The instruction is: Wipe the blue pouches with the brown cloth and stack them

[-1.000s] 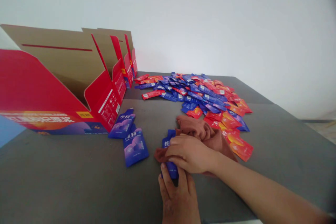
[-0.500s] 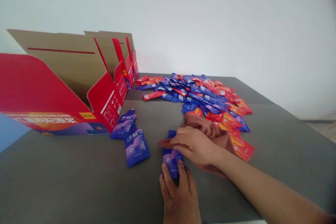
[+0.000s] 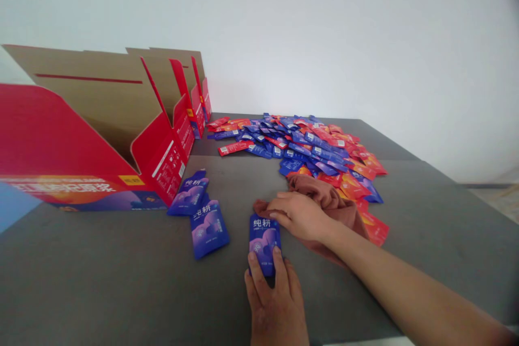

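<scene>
A blue pouch (image 3: 264,237) with purple fruit printed on it lies flat on the grey table in front of me. My left hand (image 3: 276,294) holds its lower end against the table, fingertips on the two side edges. Bunched under the fingers of my right hand (image 3: 302,215) is a reddish-brown cloth (image 3: 344,208), pressed over the pouch's top end, which it hides. The rest of the cloth trails to the right beneath my wrist. To the left, another blue pouch (image 3: 208,230) lies partly under a further one (image 3: 188,193).
Open red cartons (image 3: 156,159) stand in a row along the left, flaps raised. A wide heap of blue and red-orange pouches (image 3: 300,143) spreads over the back of the grey table (image 3: 121,275). A white wall (image 3: 284,38) rises behind.
My right hand has slid the cloth up and slightly right along the pouch, uncovering the white lettering near its top. My left hand keeps its hold on the lower end.
</scene>
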Tool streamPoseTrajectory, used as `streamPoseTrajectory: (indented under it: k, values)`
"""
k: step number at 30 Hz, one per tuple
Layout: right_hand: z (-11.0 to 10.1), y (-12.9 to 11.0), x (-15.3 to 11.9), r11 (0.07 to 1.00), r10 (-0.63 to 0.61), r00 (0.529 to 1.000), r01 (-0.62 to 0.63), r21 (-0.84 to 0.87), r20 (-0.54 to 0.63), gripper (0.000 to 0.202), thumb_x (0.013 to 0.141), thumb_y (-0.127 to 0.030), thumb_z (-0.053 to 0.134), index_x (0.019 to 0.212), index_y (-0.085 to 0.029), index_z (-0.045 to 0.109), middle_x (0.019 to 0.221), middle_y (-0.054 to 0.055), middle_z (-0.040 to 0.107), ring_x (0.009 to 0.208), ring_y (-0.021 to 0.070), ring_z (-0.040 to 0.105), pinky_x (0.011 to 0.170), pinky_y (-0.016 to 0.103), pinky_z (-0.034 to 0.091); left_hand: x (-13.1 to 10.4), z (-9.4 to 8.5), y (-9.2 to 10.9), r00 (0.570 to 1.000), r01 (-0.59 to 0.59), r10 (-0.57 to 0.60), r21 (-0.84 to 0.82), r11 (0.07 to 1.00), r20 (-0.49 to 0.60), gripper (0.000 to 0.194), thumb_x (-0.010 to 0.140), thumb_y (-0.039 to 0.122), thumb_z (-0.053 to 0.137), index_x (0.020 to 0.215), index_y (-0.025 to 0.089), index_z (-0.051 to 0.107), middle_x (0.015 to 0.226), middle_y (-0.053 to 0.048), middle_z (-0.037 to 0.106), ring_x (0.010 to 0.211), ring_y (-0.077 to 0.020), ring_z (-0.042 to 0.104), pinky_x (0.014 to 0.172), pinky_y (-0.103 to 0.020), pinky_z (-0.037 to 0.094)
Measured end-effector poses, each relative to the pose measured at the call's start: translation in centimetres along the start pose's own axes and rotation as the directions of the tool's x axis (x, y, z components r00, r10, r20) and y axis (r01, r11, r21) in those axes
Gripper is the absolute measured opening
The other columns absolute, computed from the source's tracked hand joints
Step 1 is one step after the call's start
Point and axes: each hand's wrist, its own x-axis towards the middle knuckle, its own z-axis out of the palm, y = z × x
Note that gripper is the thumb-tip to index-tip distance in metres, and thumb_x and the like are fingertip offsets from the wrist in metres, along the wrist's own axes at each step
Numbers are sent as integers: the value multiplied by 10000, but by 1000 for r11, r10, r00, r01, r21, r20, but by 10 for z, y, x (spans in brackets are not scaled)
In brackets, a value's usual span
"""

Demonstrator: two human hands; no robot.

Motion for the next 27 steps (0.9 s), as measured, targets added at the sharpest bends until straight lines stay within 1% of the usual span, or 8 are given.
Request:
streamPoseTrajectory:
  k: [4, 8, 11, 15, 18, 20, 23, 27]
  values:
    - [-5, -16, -8, 983, -143, 984, 154, 95, -111, 208, 943, -247, 440, 979, -171, 630, 835, 45, 585, 809, 165, 519, 732, 288, 350, -1, 2, 1, 1000, 8, -8, -5, 1000, -14, 402, 741, 107, 579, 1113, 241, 654, 1351, -31, 444, 1242, -482, 320, 907, -590, 499]
    - [-3, -30, -10, 946, -316, 945, 307, 108, 81, 179, 919, -259, 475, 921, -190, 640, 821, 29, 586, 791, 164, 512, 733, 290, 347, -1, 1, 2, 1000, 5, -5, -14, 1000, -7, 430, 724, 104, 594, 1134, 224, 643, 1277, -45, 487, 1217, -477, 352, 912, -597, 490]
    - [2, -27, -5, 963, -268, 953, 259, 76, 139, 188, 928, -265, 467, 962, -197, 639, 867, 29, 602, 810, 160, 524, 734, 282, 351, 0, 0, 2, 1000, 0, 0, -10, 1000, -2, 437, 717, 86, 593, 1131, 217, 644, 1296, -48, 479, 1229, -488, 330, 909, -599, 490]
    - [7, -8, 3, 995, -96, 991, 97, -4, 90, 222, 950, -280, 443, 984, -191, 643, 890, 45, 610, 846, 166, 541, 740, 283, 355, 1, -2, 0, 1000, -7, 7, -8, 1000, -1, 396, 734, 88, 586, 1104, 212, 659, 1332, -42, 473, 1239, -496, 311, 894, -590, 505]
    - [7, 1, 3, 999, -47, 998, 48, -21, 42, 213, 947, -277, 450, 954, -186, 643, 863, 44, 603, 848, 171, 545, 744, 282, 360, 1, -3, 1, 1000, 0, 0, -7, 1000, 7, 425, 724, 56, 580, 1110, 216, 656, 1337, -35, 481, 1244, -490, 313, 904, -590, 501]
    - [6, 1, 1, 998, -70, 997, 70, 10, -12, 202, 943, -259, 451, 957, -176, 635, 854, 45, 599, 837, 170, 541, 737, 280, 361, 2, -3, 2, 1000, 16, -16, -15, 1000, 3, 422, 726, 61, 585, 1111, 217, 656, 1330, -37, 488, 1240, -485, 326, 907, -595, 497]
    - [2, -11, -5, 978, -176, 983, 181, 108, -55, 205, 945, -241, 436, 973, -162, 623, 862, 48, 598, 828, 162, 529, 736, 278, 360, 2, -2, 3, 999, 34, -35, -31, 999, -9, 398, 738, 99, 595, 1112, 221, 655, 1323, -45, 486, 1235, -476, 345, 907, -595, 495]
    - [-1, -32, -10, 944, -313, 946, 300, 139, 82, 159, 911, -253, 483, 918, -186, 627, 826, 20, 584, 791, 153, 516, 723, 276, 356, 0, 0, 3, 1000, 26, -26, -28, 999, 8, 469, 705, 79, 606, 1147, 232, 636, 1251, -47, 506, 1195, -462, 393, 923, -594, 486]
